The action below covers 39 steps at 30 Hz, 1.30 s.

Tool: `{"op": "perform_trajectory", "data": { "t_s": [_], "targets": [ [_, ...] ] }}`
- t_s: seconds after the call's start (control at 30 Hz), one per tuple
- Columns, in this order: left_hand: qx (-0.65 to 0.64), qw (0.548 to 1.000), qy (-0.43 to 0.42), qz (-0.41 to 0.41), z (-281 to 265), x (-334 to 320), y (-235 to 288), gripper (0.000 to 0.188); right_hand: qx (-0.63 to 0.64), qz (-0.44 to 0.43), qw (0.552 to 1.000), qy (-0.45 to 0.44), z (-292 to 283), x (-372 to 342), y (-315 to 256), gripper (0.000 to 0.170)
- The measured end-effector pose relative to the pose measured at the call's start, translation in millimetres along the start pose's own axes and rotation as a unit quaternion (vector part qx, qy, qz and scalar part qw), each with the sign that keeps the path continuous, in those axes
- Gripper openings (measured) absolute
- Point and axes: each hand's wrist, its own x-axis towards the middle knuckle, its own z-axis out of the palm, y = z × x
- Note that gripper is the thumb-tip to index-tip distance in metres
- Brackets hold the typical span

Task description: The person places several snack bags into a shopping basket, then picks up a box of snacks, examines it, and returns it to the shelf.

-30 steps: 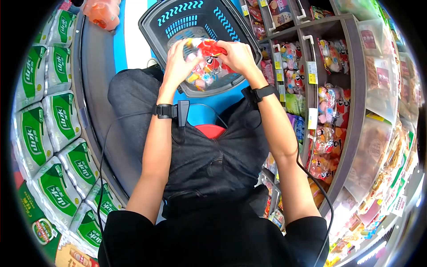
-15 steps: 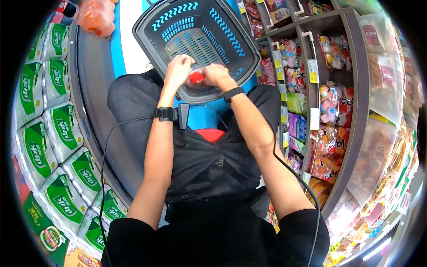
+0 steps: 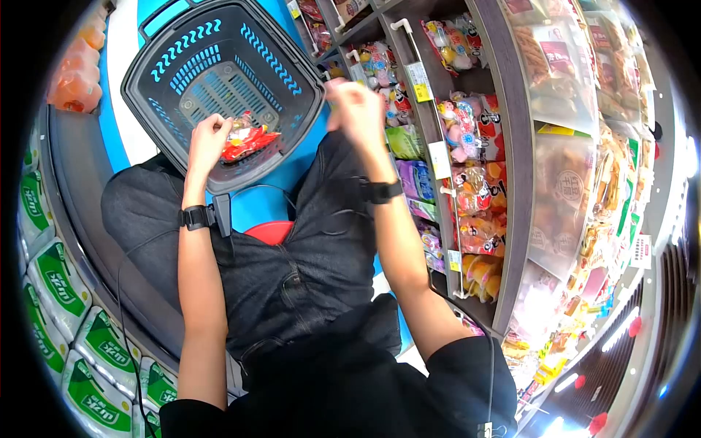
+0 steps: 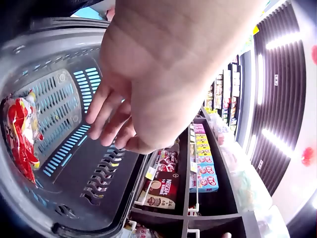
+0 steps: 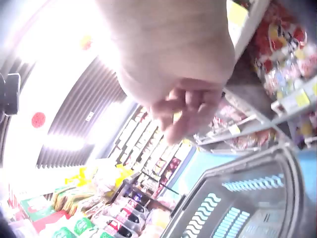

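Note:
A red and clear bag of sweets [image 3: 250,143] lies inside the dark grey shopping basket [image 3: 293,109], near the side closest to the person. Close beside the bag is my left hand [image 3: 207,146], its fingers loosely bent; the left wrist view shows the left hand [image 4: 148,99] with nothing in its grasp and the bag [image 4: 22,134] well off to the left. My right hand [image 3: 358,109], blurred, is past the basket's right rim and in front of the shelves. In the right wrist view the right hand [image 5: 190,106] has loosely curled fingers holding nothing.
Shelves with a grey side panel [image 3: 517,146] rise on the right, holding several sweet bags [image 3: 461,128] behind price-tag rails [image 3: 438,157]. Green and white packs [image 3: 62,281] and orange bottles [image 3: 77,77] stand on the left. Cables run along both arms.
The sweets bag, held in both hands earlier, now lies in the basket. My right hand has moved away to the right toward the shelves. The head view has shifted right.

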Motion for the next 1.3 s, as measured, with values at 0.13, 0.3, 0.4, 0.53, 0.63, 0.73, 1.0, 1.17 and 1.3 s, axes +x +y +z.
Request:
{"op": "perform_trajectory", "data": {
  "t_s": [0.13,0.3,0.4,0.53,0.63,0.73,1.0,1.17,1.3],
  "targets": [
    [0.001,1.0,-0.004,0.01,6.1,1.0,-2.4,0.034,0.051,-0.02,0.963,0.264,-77.2,-15.2,-26.7,0.041],
    [-0.035,0.999,0.003,0.025,6.7,-1.2,-9.1,0.028,0.027,-0.132,0.906,0.401,-152.2,-35.5,-14.7,0.036],
    [-0.073,0.997,-0.011,0.03,4.1,-2.3,-9.3,0.021,-0.106,-0.042,0.89,0.442,-134.5,-66.0,-56.1,0.05],
    [-0.121,0.99,-0.048,0.052,4.4,-5.7,0.4,0.017,-0.006,-0.006,0.89,0.457,-184.1,-76.0,-9.0,0.036],
    [-0.18,0.979,-0.076,0.061,7.7,-6.0,2.1,0.016,0.1,0.041,0.903,0.417,-171.2,-84.3,-24.7,0.03],
    [-0.19,0.975,-0.1,0.059,8.1,-5.3,3.0,0.017,0.099,0.027,0.889,0.445,-188.4,-71.8,3.0,0.022],
    [-0.369,0.911,-0.183,0.031,-3.4,-14.8,31.8,0.023,0.081,0.088,0.868,0.483,-189.8,-46.3,-7.0,0.023],
    [-0.491,0.845,-0.208,0.051,-8.6,-16.9,39.5,0.027,0.082,0.125,0.857,0.493,-193.5,-38.5,-18.6,0.017],
    [-0.519,0.826,-0.212,0.059,-11.7,-17.5,44.1,0.027,0.15,0.135,0.889,0.411,-209.3,-28.5,-10.3,0.025]
  ]
}}
